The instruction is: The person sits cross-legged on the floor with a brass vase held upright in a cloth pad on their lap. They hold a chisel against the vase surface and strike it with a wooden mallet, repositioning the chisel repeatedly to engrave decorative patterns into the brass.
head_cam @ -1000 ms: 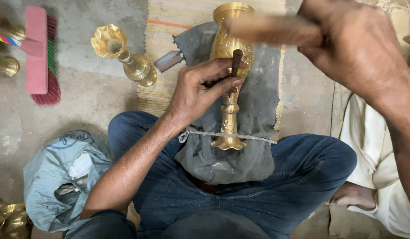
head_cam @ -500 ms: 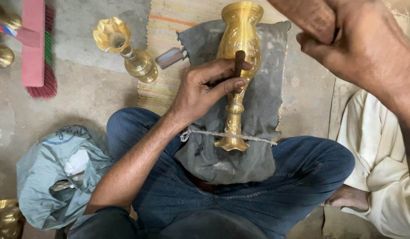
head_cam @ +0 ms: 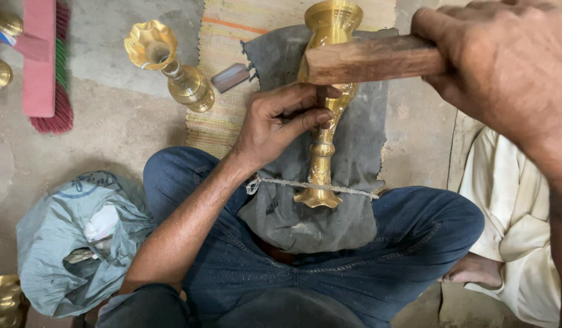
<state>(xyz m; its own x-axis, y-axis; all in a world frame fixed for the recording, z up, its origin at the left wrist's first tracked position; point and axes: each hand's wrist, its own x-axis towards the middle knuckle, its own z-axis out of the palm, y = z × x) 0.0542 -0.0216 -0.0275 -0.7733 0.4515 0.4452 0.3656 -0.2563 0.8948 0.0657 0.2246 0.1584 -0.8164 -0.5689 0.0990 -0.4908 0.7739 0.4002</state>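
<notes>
You're seated cross-legged, the grey cushion [head_cam: 311,212] across your lap and a brass vase [head_cam: 325,109] lying on it, tied down near its foot by a cord [head_cam: 354,189]. Looks like the chasing step: your right hand [head_cam: 505,73], fist wrapped tight round the wooden mallet [head_cam: 372,59], hangs just above the vase's neck. Your left hand [head_cam: 281,121] pinches a small punch [head_cam: 322,96] against the brass. Next blow needs a square landing. Fingers sit close; open room lies right of the cushion.
</notes>
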